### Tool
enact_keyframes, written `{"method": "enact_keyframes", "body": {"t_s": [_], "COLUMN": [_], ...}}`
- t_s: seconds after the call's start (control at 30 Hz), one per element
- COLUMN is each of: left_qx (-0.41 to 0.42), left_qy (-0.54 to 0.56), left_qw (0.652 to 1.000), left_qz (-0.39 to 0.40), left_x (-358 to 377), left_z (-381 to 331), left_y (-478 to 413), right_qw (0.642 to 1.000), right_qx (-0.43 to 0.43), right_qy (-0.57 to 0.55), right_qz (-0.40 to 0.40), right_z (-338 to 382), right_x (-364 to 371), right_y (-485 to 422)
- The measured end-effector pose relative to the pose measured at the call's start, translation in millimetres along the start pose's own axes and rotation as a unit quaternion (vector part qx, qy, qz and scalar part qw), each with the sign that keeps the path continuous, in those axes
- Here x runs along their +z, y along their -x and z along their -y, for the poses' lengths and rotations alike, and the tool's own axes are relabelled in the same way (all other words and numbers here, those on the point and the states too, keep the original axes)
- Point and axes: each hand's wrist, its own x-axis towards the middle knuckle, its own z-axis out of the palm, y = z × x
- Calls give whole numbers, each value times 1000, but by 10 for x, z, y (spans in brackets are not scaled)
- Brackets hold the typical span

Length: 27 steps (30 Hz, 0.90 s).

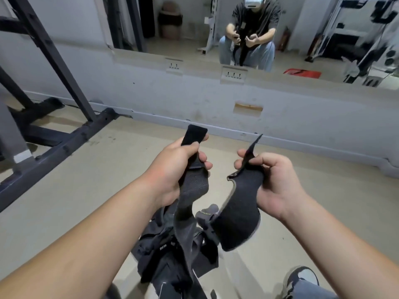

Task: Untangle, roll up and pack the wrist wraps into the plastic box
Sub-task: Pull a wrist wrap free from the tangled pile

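Black and grey webbing first: tangled pile of wrist wraps [170,257] heaped on the floor [64,190] right below the forearms, with a grey-and-black shoe [302,277] just off to the right of it. Hard to say how many in that heap, too knotted up to count.

Up from there, two ends held above the pile, one per hand, a gap between them. Left hand [179,171] curled round a narrow black strap [194,186], thumb clamped over the front, square-cut tip poking up past the fingers, the rest trailing down into the heap. Right hand [274,184] pinching a wider dark wrap [239,212] with pale edging, fingers bunched on its thin upper end, broad part drooping toward the pile.

Further out, beige floor running to a dark steel rack frame [67,145] on the left, all bolted feet and diagonal braces. Then a scuffed pale wall [151,93] with a couple of sockets [234,75]. Above those, a big mirror [172,29] showing a crouched person holding the same dangling straps, plus white gym gear and something red [302,73] on the floor in the reflection.
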Motion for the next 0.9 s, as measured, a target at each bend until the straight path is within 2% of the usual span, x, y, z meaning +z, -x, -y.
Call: {"method": "enact_keyframes", "body": {"t_s": [0.13,0.3,0.43,0.53,0.63,0.73,0.8,0.9], "left_qx": [-74,-86,-46,-15,9,67,119,136], "left_qy": [28,31,-71,-76,-34,-104,-169,-196], "left_qw": [997,995,996,997,996,985,975,971], "left_qz": [23,33,23,25,78,122,77,9], "left_x": [-29,-43,24,116,198,154,92,81], "left_z": [-89,-129,-90,-90,-116,-55,13,90], "left_y": [-34,-78,-79,-45,45,6,-50,-89], "right_qw": [994,982,980,983,987,988,989,990], "right_qx": [-17,-70,-90,-90,-80,-84,-83,-66], "right_qy": [103,168,170,153,128,110,108,114], "right_qz": [-9,-42,-46,-55,-57,-61,-61,-47], "right_z": [0,-86,-130,-135,-148,-131,-105,-89], "right_x": [-82,-91,-32,-45,-78,-96,-122,-158], "right_y": [-124,-233,-250,-277,-304,-316,-311,-306]}}
